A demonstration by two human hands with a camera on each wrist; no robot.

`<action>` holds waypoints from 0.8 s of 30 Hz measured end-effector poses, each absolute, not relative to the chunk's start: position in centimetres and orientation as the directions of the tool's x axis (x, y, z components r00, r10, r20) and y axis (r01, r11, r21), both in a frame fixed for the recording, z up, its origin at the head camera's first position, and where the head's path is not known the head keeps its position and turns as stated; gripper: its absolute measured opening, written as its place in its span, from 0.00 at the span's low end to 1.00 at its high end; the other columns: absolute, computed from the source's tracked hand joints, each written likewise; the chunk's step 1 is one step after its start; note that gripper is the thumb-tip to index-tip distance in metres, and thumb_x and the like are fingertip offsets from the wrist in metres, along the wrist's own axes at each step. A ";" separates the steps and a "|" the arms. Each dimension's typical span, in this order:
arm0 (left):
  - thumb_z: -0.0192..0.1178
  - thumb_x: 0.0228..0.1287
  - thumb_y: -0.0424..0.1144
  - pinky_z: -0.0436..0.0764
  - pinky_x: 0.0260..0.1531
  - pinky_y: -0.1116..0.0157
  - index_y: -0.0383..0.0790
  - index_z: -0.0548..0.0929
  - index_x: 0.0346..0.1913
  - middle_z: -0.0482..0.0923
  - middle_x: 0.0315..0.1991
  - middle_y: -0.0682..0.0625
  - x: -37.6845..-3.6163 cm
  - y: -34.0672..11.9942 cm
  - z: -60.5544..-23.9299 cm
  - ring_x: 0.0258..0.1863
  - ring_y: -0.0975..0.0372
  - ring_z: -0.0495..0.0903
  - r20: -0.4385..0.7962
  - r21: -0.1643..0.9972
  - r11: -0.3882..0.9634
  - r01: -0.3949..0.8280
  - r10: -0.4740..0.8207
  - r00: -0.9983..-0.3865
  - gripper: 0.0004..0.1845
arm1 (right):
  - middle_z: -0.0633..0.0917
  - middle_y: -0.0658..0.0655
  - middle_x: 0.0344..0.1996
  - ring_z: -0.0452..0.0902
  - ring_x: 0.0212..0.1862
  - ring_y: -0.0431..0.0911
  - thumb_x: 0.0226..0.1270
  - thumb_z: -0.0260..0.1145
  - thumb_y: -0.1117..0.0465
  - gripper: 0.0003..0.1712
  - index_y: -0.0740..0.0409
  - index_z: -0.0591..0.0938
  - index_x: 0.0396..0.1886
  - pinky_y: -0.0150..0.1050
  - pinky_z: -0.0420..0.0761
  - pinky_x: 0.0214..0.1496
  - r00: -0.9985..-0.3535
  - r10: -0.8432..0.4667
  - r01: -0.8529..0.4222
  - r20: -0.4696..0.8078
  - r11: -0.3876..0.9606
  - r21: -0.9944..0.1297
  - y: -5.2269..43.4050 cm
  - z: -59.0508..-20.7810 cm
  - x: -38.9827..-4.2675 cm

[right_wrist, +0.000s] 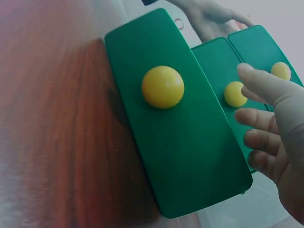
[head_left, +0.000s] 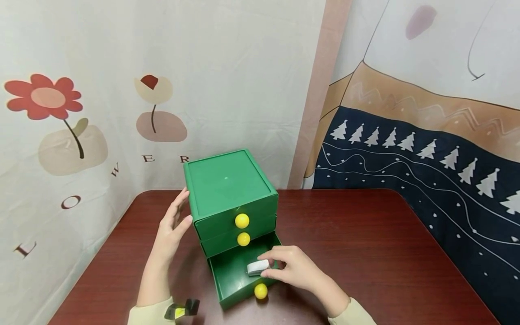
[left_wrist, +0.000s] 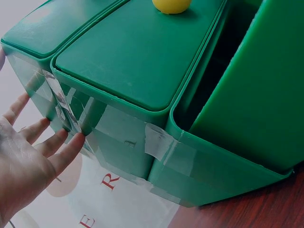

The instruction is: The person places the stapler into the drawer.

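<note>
A small green drawer cabinet [head_left: 225, 180] stands on the table, its two upper drawers closed and its bottom drawer [head_left: 225, 271] pulled out. Inside that drawer is a small white block with a grey lower edge [head_left: 257, 268]; its exact kind is unclear. My right hand [head_left: 294, 268] is over the drawer, thumb and forefinger around the block's right end. From the right wrist, thumb and fingers [right_wrist: 261, 137] look parted and the block is out of sight. At the cabinet's left side, my left hand [left_wrist: 28, 156] has its fingers spread, fingertips at the taped wall.
Each drawer front has a round yellow knob, the lowest one [head_left: 261, 291] facing the table's near edge. The reddish-brown wooden table [head_left: 345, 243] extends to both sides. Printed cloths [head_left: 243, 81] hang behind it. A dark strap [head_left: 182, 310] sits at the left sleeve.
</note>
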State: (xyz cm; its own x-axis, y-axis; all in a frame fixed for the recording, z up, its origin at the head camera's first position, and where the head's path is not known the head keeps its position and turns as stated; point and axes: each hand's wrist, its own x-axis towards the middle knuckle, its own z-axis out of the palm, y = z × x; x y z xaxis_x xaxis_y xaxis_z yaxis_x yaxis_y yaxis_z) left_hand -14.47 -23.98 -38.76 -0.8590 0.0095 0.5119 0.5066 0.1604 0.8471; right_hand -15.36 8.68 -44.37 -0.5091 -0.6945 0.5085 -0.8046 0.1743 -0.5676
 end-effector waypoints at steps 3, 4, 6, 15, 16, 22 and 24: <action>0.49 0.68 0.24 0.62 0.58 0.74 0.38 0.61 0.72 0.52 0.74 0.48 -14.4 -23.9 -38.7 0.70 0.56 0.55 0.515 0.845 0.160 0.510 0.014 -0.857 0.30 | 0.79 0.42 0.25 0.67 0.23 0.31 0.58 0.72 0.54 0.16 0.54 0.85 0.44 0.19 0.68 0.26 -0.463 -0.706 -0.834 0.535 0.142 -0.534 8.9 -44.5 -14.8; 0.49 0.68 0.24 0.62 0.58 0.74 0.37 0.61 0.72 0.52 0.74 0.47 -14.4 -23.9 -38.7 0.69 0.58 0.55 0.517 0.844 0.158 0.513 0.014 -0.856 0.29 | 0.79 0.41 0.23 0.66 0.22 0.30 0.57 0.73 0.54 0.16 0.54 0.86 0.44 0.18 0.68 0.25 -0.449 -0.712 -0.843 0.540 0.137 -0.520 8.9 -44.6 -14.6; 0.48 0.68 0.23 0.61 0.58 0.74 0.37 0.61 0.72 0.52 0.74 0.47 -14.4 -23.8 -38.7 0.69 0.60 0.56 0.524 0.840 0.155 0.520 0.017 -0.852 0.29 | 0.79 0.40 0.22 0.65 0.22 0.27 0.56 0.74 0.53 0.16 0.52 0.86 0.43 0.18 0.67 0.24 -0.431 -0.728 -0.851 0.532 0.132 -0.509 9.0 -44.7 -14.3; 0.48 0.68 0.23 0.61 0.58 0.74 0.37 0.61 0.72 0.51 0.74 0.46 -14.3 -23.9 -38.8 0.68 0.62 0.57 0.525 0.838 0.159 0.522 0.021 -0.851 0.30 | 0.84 0.39 0.23 0.72 0.27 0.21 0.55 0.74 0.48 0.19 0.48 0.86 0.45 0.17 0.68 0.26 -0.359 -0.800 -0.875 0.481 0.109 -0.472 9.2 -45.3 -13.7; 0.48 0.69 0.23 0.61 0.58 0.74 0.37 0.60 0.72 0.51 0.74 0.47 -14.3 -24.0 -38.8 0.68 0.62 0.57 0.523 0.839 0.163 0.520 0.024 -0.852 0.30 | 0.84 0.39 0.24 0.74 0.28 0.22 0.55 0.74 0.48 0.20 0.49 0.86 0.46 0.17 0.69 0.28 -0.354 -0.810 -0.872 0.468 0.105 -0.478 9.3 -45.4 -13.6; 0.49 0.69 0.24 0.61 0.58 0.74 0.38 0.60 0.73 0.51 0.75 0.47 -14.4 -24.0 -38.8 0.69 0.61 0.55 0.516 0.841 0.176 0.512 0.030 -0.856 0.30 | 0.85 0.39 0.34 0.77 0.36 0.24 0.56 0.73 0.47 0.21 0.47 0.84 0.50 0.17 0.70 0.36 -0.341 -0.855 -0.873 0.390 0.134 -0.469 9.3 -46.3 -13.7; 0.49 0.69 0.24 0.61 0.58 0.74 0.38 0.60 0.73 0.51 0.75 0.47 -14.4 -24.0 -38.8 0.69 0.61 0.55 0.519 0.839 0.175 0.516 0.028 -0.854 0.30 | 0.85 0.39 0.37 0.76 0.37 0.24 0.57 0.73 0.49 0.22 0.47 0.84 0.51 0.18 0.70 0.37 -0.349 -0.865 -0.855 0.359 0.137 -0.500 9.2 -46.6 -13.7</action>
